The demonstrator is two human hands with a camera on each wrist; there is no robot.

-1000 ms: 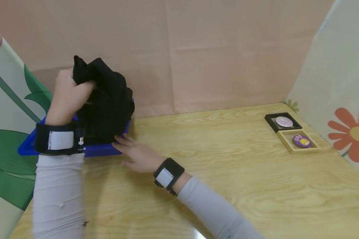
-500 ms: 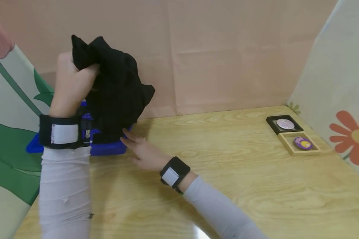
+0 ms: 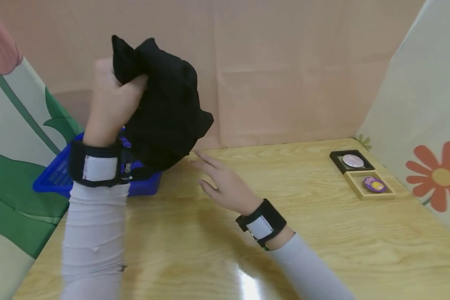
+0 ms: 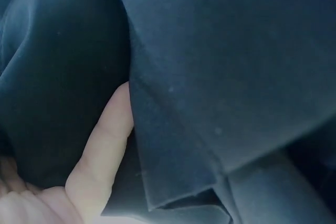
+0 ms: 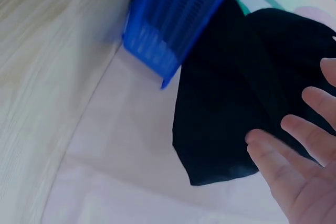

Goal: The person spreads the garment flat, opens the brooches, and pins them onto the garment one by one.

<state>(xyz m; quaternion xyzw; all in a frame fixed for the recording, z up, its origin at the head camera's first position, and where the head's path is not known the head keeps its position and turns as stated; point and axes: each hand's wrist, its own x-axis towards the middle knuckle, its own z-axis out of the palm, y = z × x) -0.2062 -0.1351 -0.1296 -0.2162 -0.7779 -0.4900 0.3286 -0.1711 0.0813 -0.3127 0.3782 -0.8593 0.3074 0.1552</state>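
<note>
A bunched piece of black cloth [image 3: 168,100] hangs from my left hand [image 3: 114,98], which grips it near its upper left corner. In the left wrist view the thumb [image 4: 102,156] presses against folds of the dark fabric [image 4: 236,66]. Below and behind the cloth stands a blue plastic basket [image 3: 56,173] with slotted walls, partly covered by my left wrist and the cloth. My right hand [image 3: 228,183] is over the table, just right of the cloth's lower end, its fingers spread and holding nothing. The right wrist view shows those fingers [image 5: 278,166] overlapping the cloth.
On the right of the wood-grain table [image 3: 303,233] sit a black square frame [image 3: 337,160] with a pale round disc and a light wooden frame [image 3: 356,189] with a purple badge. A pinkish backdrop [image 3: 285,83] rises behind the table; printed panels flank it.
My left hand has lifted the black cloth up and to the right, uncovering more of the basket. My right hand has moved off the basket's edge toward the right.
</note>
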